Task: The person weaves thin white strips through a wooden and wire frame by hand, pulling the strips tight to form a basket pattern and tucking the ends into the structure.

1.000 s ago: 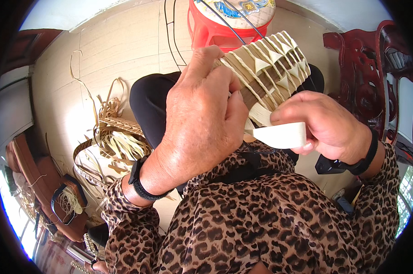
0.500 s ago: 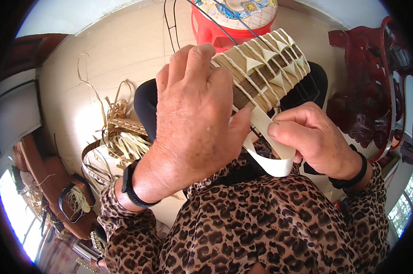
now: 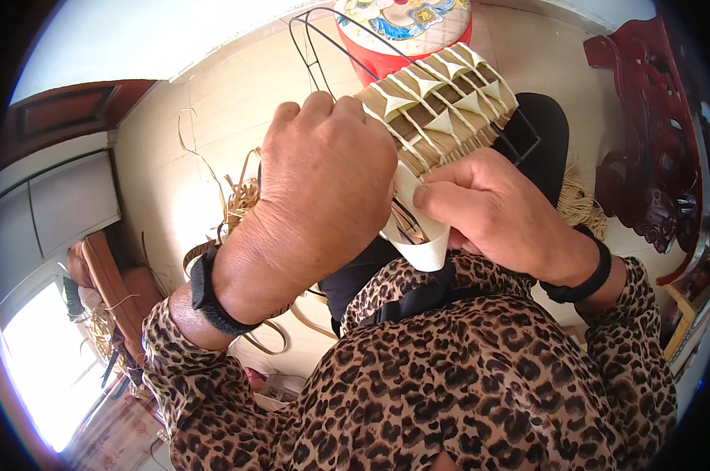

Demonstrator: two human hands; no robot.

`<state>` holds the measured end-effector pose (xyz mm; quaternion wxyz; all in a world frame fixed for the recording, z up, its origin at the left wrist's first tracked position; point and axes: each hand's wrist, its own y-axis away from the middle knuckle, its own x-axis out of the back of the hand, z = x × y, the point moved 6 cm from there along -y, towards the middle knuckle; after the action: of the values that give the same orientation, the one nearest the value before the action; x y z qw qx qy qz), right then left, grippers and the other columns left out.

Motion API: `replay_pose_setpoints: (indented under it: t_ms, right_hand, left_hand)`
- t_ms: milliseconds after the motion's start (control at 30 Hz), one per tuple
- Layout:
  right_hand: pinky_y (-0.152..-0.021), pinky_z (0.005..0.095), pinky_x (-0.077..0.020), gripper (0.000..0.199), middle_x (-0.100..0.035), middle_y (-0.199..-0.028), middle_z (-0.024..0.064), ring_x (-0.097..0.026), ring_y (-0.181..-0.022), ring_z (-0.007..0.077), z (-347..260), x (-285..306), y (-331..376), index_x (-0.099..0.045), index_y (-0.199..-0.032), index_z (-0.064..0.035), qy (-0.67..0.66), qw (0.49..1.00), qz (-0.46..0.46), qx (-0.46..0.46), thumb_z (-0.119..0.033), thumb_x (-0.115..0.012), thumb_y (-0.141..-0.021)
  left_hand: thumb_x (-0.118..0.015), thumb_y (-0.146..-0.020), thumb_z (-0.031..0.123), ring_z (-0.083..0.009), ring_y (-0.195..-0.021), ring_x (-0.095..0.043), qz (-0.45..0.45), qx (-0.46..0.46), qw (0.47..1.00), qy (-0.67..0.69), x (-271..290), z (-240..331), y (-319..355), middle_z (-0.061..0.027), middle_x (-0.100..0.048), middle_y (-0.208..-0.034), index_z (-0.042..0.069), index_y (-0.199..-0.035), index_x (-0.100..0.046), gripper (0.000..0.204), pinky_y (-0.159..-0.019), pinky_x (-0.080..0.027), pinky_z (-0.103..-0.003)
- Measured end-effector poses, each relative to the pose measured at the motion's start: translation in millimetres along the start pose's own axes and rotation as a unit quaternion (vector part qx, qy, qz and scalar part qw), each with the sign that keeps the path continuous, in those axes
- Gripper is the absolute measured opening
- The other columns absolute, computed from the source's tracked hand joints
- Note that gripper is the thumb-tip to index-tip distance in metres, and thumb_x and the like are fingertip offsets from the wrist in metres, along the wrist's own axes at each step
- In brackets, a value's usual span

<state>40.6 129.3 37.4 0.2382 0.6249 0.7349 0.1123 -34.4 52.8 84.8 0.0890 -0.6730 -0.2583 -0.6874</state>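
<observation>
A woven panel (image 3: 445,106) of tan strips, with pale twisted cords and small folded triangles, lies on a black wire frame (image 3: 529,147) above my lap. My left hand (image 3: 323,169) is closed over its left end; the curled fingertips and exact grip are hidden. A flat pale strip (image 3: 427,257) runs from the near edge of the panel and loops back in a fold toward me. My right hand (image 3: 504,212) pinches this strip between thumb and fingers, just below the panel. Thin black wires show inside the loop.
Beyond the frame stands a red stool (image 3: 359,67) with a patterned cushion (image 3: 406,20). Carved dark wood furniture (image 3: 645,118) is at the right, near a bundle of fine fibres (image 3: 581,206). Loose strips (image 3: 241,196) lie on the floor at the left.
The panel and both hands have shifted slightly left in view. My right hand has moved left with the strip, and the strip's loop looks narrower and more upright.
</observation>
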Motion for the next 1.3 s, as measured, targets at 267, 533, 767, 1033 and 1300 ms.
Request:
replay_pose_setpoints:
  t_ms: [267, 533, 767, 1033, 1300]
  right_hand:
    - [-0.042, 0.0245, -0.0333, 0.029, -0.049, -0.054, 0.0041, -0.043, -0.044, 0.0088, -1, -5, -8, -0.05, -0.059, 0.0006, -0.078, 0.994, -0.058, -0.05, -0.014, -0.047, -0.084]
    - [-0.038, 0.0223, -0.0224, 0.023, -0.043, -0.052, -0.0006, -0.031, -0.04, 0.0059, 1, -3, -5, -0.053, -0.063, -0.0043, -0.148, 0.972, -0.094, -0.157, -0.014, -0.051, -0.084]
    - [-0.038, 0.0217, -0.0252, 0.025, -0.044, -0.052, 0.0005, -0.035, -0.04, 0.006, -10, -1, -5, -0.054, -0.062, -0.0018, -0.11, 0.975, -0.087, -0.173, -0.012, -0.047, -0.084]
    - [-0.041, 0.0246, -0.0338, 0.032, -0.053, -0.052, 0.0052, -0.044, -0.043, 0.008, -16, 7, -7, -0.056, -0.061, 0.0027, 0.083, 0.989, 0.004, -0.121, -0.016, -0.046, -0.085]
    - [-0.045, 0.0303, -0.0348, 0.037, -0.048, -0.047, 0.0057, -0.044, -0.044, 0.0107, -22, 18, -1, -0.05, -0.058, 0.0047, 0.27, 0.959, 0.002, -0.088, -0.021, -0.047, -0.084]
  left_hand:
    - [-0.06, -0.063, 0.003, -0.0263, -0.067, -0.057, 0.154, -0.034, 0.984, 0.081, -3, -2, 18, -0.0103, -0.052, -0.068, 0.004, -0.065, -0.051, 0.009, -0.054, -0.049, -0.035]
    - [-0.06, -0.06, 0.002, -0.0298, -0.064, -0.056, 0.166, -0.029, 0.966, 0.194, -6, -3, 22, -0.0129, -0.051, -0.068, 0.001, -0.068, -0.049, 0.013, -0.055, -0.048, -0.038]
    - [-0.061, -0.06, 0.006, -0.0225, -0.062, -0.057, 0.179, -0.046, 0.974, 0.131, 1, 11, 21, -0.0103, -0.052, -0.068, 0.002, -0.065, -0.051, 0.011, -0.048, -0.047, -0.032]
    - [-0.062, -0.064, 0.004, -0.0217, -0.061, -0.056, 0.231, -0.02, 0.952, 0.2, -4, -1, 23, -0.0088, -0.051, -0.069, 0.002, -0.073, -0.055, 0.012, -0.048, -0.047, -0.031]
    - [-0.06, -0.082, 0.006, -0.0149, -0.082, -0.059, 0.316, 0.138, 0.853, 0.391, -29, -46, 34, -0.0084, -0.062, -0.093, -0.002, -0.106, -0.058, 0.025, -0.075, -0.047, -0.026]
